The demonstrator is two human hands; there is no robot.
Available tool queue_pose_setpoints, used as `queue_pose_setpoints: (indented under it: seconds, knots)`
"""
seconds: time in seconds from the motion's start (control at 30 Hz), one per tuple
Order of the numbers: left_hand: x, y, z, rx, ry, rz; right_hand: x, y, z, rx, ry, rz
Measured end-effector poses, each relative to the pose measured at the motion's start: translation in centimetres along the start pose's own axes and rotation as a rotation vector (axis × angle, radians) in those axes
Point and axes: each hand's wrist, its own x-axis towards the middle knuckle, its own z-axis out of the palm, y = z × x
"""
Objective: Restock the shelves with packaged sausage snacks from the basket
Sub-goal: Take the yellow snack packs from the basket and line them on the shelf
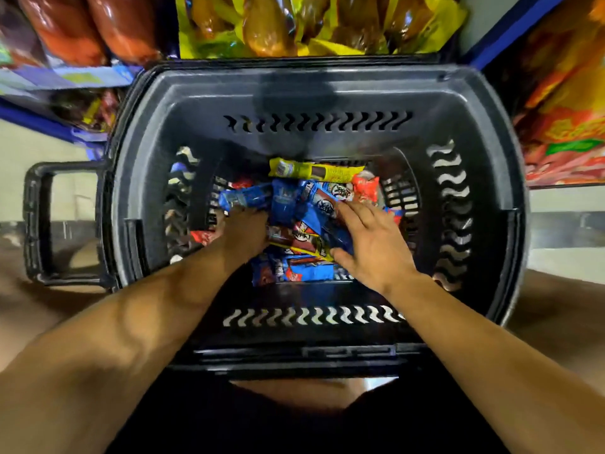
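- Black plastic basket (484, 132), deep-walled, with wavy slots cut through its sides; it sits on the floor tight against the shelving, likely so packs have a short trip upward.
- Sausage snacks (294, 204) lie heaped loose on the basket bottom: slim glossy foil sticks, mostly blue, some red, criss-crossed with no order.
- One yellow stick (314, 168) lies flat across the far end of the heap.
- Left hand (244, 229) is buried among the packs at the heap's left side, beside a blue stick; its fingers are hidden, so whether it grips anything cannot be told.
- Right hand (370, 240) lies over the packs on the right, fingers spread and fairly straight, thumb out, touching wrappers but closed round none; it reads as gathering or sorting.
- Judgement: pick-up stage, with plenty of stock left in the basket.
- Shelves above hold shiny bags: yellow bags (311, 24) straight ahead, reddish packs (82, 27) to the left, an orange-red bag (569, 109) on the right.
- Slick wrappers will probably slide against each other when grabbed in a bunch.
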Motion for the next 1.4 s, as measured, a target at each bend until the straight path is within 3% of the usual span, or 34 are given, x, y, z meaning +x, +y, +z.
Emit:
queue_pose_setpoints:
  seconds: [0.13,0.4,0.57,0.67,0.73,0.87,0.97,1.07,1.17,1.23,1.4]
  knots:
    - [-0.1,0.4,0.5,-0.008,-0.142,-0.071,0.0,0.7,0.2,0.026,-0.009,0.019]
    - [-3.3,1.3,0.0,-0.249,-0.083,-0.011,-0.9,0.9,0.1,0.257,0.025,0.12]
    - [-6.6,0.1,-2.3,-0.302,0.144,0.087,-0.1,1.1,-0.5,0.454,0.013,0.218]
    - [-7.9,-0.9,-2.5,-0.347,0.454,0.207,-0.2,1.3,-1.1,0.581,-0.171,0.187]
    - [-8.3,-1.3,-2.6,-0.332,0.55,0.194,-0.6,1.0,-1.0,0.635,-0.275,0.163]
    - [-8.8,-1.6,-2.4,-0.423,0.642,0.129,-0.7,0.7,0.0,0.729,-0.208,0.19]
    - [-9.1,-1.5,-3.0,-0.673,0.63,-0.007,-0.8,0.5,-0.1,0.93,-0.189,0.272]
    - [-9.0,-0.2,-4.4,-1.176,0.648,-0.129,-0.8,-0.6,-0.1,1.154,-0.128,0.378]
    - [-9.2,2.6,-5.3,-1.65,0.288,-0.144,-0.5,-2.3,0.1,1.274,-0.09,0.42]
    - [-8.8,4.2,-5.1,-1.748,0.199,-0.133,-0.2,-3.6,0.1,1.261,-0.106,0.403]
    - [-7.8,4.1,-4.4,-1.73,0.241,-0.144,0.6,-4.7,0.0,1.001,-0.165,0.291]
